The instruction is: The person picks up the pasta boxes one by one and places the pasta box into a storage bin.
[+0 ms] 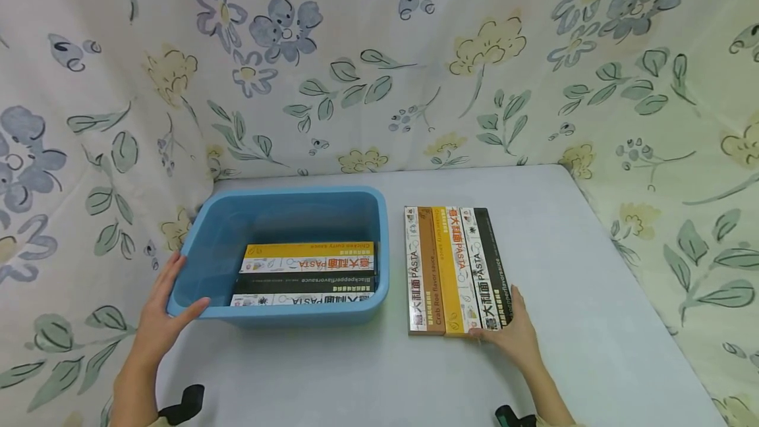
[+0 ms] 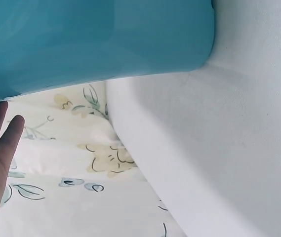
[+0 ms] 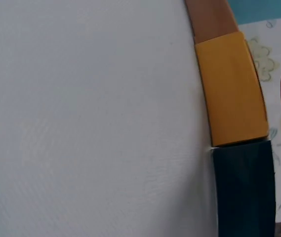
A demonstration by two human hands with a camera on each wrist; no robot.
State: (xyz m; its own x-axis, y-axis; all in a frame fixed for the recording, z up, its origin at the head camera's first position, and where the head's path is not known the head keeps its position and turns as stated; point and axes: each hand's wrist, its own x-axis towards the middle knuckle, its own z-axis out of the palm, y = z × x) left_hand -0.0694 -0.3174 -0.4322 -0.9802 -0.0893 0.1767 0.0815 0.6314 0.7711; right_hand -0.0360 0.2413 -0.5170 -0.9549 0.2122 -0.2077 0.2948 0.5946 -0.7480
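Note:
In the head view my left hand [image 1: 161,315] is at the near left corner of a blue plastic basin [image 1: 290,313]. Its fingers lie straight along the outer side, and the thumb reaches over the front rim. The left wrist view shows fingertips [image 2: 16,122] right at the rim. Flat pasta boxes [image 1: 308,250], yellow and black with white panels, lie inside the basin. To its right, a brown box [image 1: 431,269], a yellow box [image 1: 443,236] and a black box [image 1: 497,262] lie side by side. My right hand [image 1: 517,336] spreads loosely at the black box's near right corner.
All of this is on a white table [image 1: 569,269]. Behind it and at both sides hangs a flower-printed cloth [image 1: 415,97]. The basin stands near the table's left edge. Dark straps [image 1: 184,406] sit at the wrists.

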